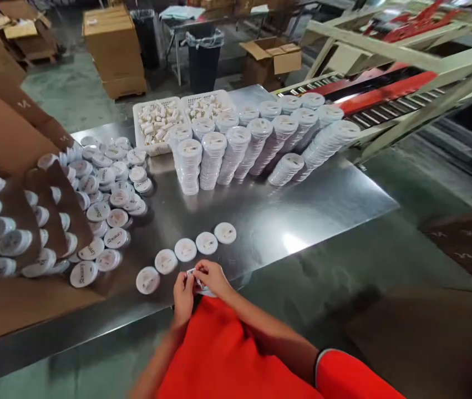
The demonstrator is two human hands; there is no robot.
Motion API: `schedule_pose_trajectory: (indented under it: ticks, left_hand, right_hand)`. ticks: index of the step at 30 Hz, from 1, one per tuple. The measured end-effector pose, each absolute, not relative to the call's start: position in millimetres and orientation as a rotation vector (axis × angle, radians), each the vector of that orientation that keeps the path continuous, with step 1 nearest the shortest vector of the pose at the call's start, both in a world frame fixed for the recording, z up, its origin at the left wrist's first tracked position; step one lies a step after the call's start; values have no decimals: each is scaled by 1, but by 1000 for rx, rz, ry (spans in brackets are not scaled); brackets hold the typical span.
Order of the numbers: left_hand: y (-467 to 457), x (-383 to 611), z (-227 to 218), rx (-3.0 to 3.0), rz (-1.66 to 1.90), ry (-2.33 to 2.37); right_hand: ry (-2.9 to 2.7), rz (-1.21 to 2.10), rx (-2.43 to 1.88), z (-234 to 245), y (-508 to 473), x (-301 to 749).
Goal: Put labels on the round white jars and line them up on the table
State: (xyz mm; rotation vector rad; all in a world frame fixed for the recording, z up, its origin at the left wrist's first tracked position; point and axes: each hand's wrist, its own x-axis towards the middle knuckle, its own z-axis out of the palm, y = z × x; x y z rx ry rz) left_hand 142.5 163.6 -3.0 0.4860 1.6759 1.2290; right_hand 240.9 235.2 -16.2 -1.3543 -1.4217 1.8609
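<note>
My left hand [183, 293] and my right hand [214, 279] meet close to my body at the table's near edge. Both have their fingers pinched on a small white printed piece [196, 279], possibly a label; it is too small to read. Part of a pale rounded thing [206, 292] shows beneath my right hand, mostly hidden. Just beyond my hands, several round white lids [185, 250] with faint print lie flat in a slanting row. The nearest ones almost reach my fingers.
Tall stacks of white lids [238, 149] stand across the metal table [302, 221]. Behind them are two white baskets [156, 148] of small white-and-gold pieces. Loose printed lids [111, 180] heap at left, beside an open carton [3, 127]. A roller conveyor [379, 113] runs at right.
</note>
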Motion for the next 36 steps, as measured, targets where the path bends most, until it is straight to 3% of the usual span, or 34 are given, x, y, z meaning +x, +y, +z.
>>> schedule_pose_trajectory:
  ticks: [13,26,36]
  left_hand:
    - [156,120,-30,907,970,2046]
    - [193,109,-37,1373,434,1988]
    - [193,109,-38,1404,376,2002]
  right_hand:
    - [-1899,1328,-1711,-41,294,227]
    - [-2152,1186,-1990,-41,301,196]
    - [-2240,1061,-2058,-34,296,190]
